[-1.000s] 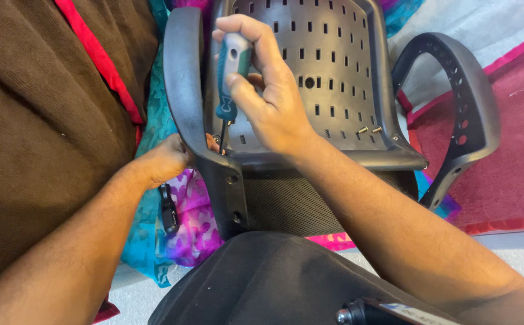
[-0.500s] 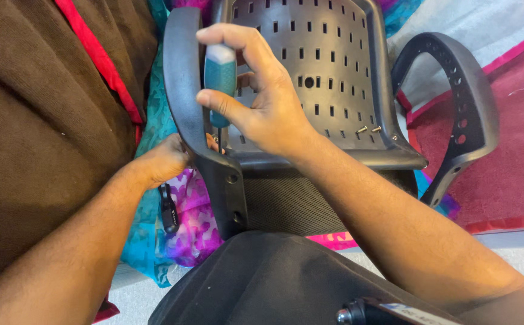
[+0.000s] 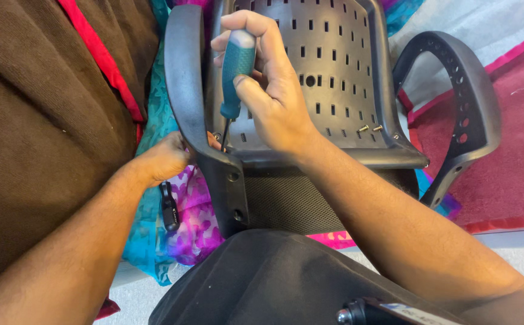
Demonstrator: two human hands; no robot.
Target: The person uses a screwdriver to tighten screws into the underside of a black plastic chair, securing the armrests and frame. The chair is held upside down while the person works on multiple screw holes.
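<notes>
My right hand [image 3: 268, 84] is wrapped around a teal-handled screwdriver [image 3: 236, 69], held upright with its shaft pointing down at a screw [image 3: 217, 137] where the left armrest [image 3: 185, 72] joins the perforated black chair seat [image 3: 340, 66]. My left hand [image 3: 167, 157] grips the lower part of that armrest from the outside, its fingers partly hidden behind the plastic. Two loose screws [image 3: 369, 128] lie on the seat near its front edge.
The right armrest [image 3: 466, 102] stands beside the seat over a maroon cloth [image 3: 502, 174]. A brown blanket [image 3: 39, 132] fills the left, with a colourful patterned cloth [image 3: 186, 216] and a small black tool [image 3: 168, 207] below. The padded black chair back [image 3: 262, 283] lies nearest me.
My right hand has twisted the screwdriver handle in place, its fingers regripping around it. My left hand stays on the armrest.
</notes>
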